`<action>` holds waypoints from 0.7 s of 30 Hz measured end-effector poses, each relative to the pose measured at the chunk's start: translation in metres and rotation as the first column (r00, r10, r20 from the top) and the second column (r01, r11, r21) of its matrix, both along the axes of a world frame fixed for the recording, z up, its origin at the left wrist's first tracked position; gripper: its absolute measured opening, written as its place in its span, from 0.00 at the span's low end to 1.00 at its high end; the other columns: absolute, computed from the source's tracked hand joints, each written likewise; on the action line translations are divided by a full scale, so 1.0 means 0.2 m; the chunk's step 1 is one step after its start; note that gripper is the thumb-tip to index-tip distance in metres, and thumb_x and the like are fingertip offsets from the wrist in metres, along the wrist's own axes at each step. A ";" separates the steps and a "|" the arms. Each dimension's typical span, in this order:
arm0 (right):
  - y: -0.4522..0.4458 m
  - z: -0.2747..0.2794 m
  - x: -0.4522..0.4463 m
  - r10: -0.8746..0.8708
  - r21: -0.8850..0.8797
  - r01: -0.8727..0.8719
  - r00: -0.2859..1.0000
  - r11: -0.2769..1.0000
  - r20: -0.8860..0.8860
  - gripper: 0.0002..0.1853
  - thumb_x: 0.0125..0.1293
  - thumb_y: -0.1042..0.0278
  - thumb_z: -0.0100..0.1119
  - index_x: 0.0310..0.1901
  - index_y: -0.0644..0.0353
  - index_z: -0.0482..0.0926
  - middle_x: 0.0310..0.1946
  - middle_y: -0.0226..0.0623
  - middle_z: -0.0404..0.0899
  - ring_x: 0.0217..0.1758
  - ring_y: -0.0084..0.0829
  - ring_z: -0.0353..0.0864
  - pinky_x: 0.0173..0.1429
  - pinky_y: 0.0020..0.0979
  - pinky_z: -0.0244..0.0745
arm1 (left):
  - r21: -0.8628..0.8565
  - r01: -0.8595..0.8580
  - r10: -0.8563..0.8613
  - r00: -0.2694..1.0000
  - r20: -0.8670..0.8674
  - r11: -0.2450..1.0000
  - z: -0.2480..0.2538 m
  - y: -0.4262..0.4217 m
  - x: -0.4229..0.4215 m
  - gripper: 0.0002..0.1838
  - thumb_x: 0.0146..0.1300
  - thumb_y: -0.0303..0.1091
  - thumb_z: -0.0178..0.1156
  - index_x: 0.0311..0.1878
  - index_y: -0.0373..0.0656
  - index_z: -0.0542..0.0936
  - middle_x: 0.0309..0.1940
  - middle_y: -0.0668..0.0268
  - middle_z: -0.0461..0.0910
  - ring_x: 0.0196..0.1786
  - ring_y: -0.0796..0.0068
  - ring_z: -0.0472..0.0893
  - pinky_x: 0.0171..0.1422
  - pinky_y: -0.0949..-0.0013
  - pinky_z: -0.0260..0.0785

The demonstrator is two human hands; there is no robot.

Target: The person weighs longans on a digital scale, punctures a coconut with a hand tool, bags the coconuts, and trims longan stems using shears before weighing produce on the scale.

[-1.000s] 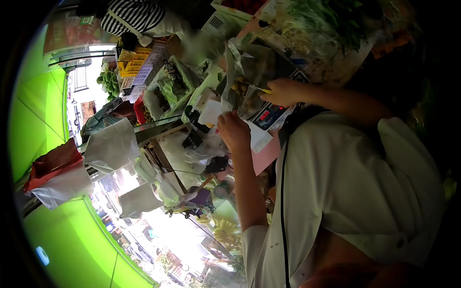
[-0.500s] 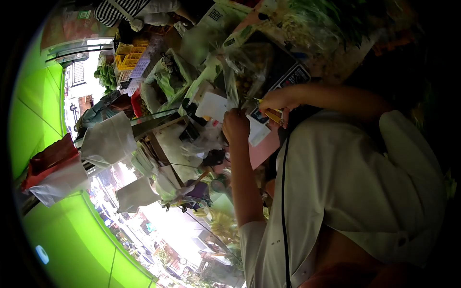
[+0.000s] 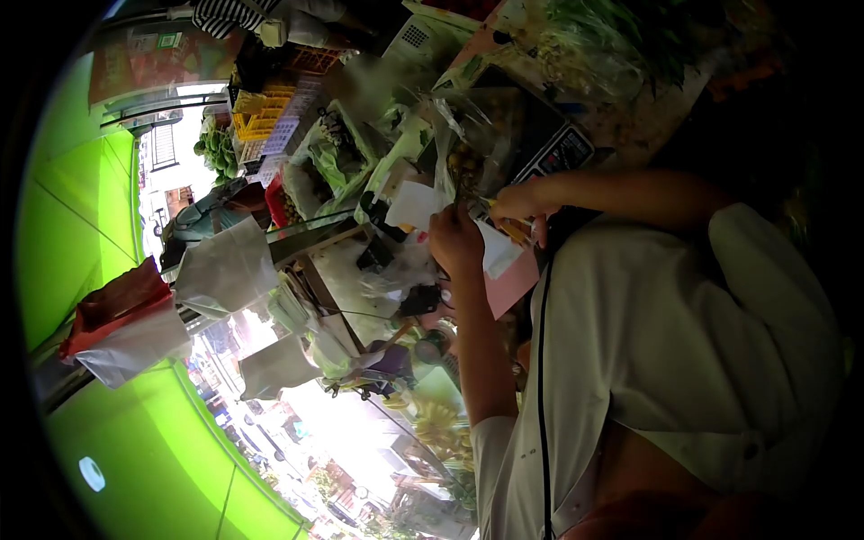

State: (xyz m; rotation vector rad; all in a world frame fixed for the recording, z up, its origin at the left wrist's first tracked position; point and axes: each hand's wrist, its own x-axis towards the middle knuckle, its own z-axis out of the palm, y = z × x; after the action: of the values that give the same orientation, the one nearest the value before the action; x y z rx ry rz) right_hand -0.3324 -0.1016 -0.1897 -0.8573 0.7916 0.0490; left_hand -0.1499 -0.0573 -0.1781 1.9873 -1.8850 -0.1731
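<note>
By left hand (image 3: pixel 456 239), bagged fruit (image 3: pixel 465 162) partly hiding scale (image 3: pixel 563 151), greens (image 3: pixel 650 43) farther off

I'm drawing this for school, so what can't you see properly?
All in the head view:
Left hand: fingertips hidden by the hand itself.
Yellow-handled tool: partly covered by the right hand; too dark to follow its tip.
Round things: blurred behind the clear bag's plastic.
Person in stripes: head cut off by the top edge.
</note>
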 end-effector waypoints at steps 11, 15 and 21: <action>0.06 -0.08 0.08 -0.171 0.108 0.165 0.984 0.980 0.054 0.20 0.67 0.54 0.52 0.45 0.67 0.77 0.32 0.51 0.81 0.34 0.44 0.85 0.25 0.48 0.83 | 0.100 -0.052 0.055 0.998 -0.033 0.994 0.03 -0.01 -0.02 0.19 0.69 0.46 0.58 0.37 0.38 0.86 0.34 0.49 0.84 0.40 0.42 0.83 0.46 0.46 0.71; 0.08 -0.16 0.13 -0.252 0.174 0.243 0.967 0.954 0.028 0.22 0.70 0.51 0.53 0.44 0.67 0.77 0.30 0.50 0.80 0.24 0.41 0.81 0.21 0.43 0.78 | 0.105 -0.068 0.071 0.997 -0.029 0.992 -0.01 -0.02 0.00 0.18 0.69 0.44 0.60 0.34 0.37 0.84 0.32 0.49 0.82 0.37 0.42 0.82 0.41 0.47 0.71; -0.01 -0.19 0.01 -0.313 -0.010 0.313 0.949 0.950 -0.046 0.23 0.71 0.49 0.53 0.53 0.63 0.78 0.28 0.44 0.80 0.24 0.38 0.84 0.25 0.44 0.84 | 0.038 -0.047 0.052 0.991 -0.120 0.998 -0.07 -0.03 0.09 0.19 0.70 0.43 0.62 0.32 0.35 0.82 0.31 0.49 0.80 0.36 0.41 0.80 0.40 0.47 0.70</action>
State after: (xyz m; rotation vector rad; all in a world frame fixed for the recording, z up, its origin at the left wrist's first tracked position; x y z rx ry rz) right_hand -0.3311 -0.1026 -0.2269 -0.7265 0.9644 -0.2141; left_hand -0.1329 -0.0634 -0.1920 1.9972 -1.7668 -0.3079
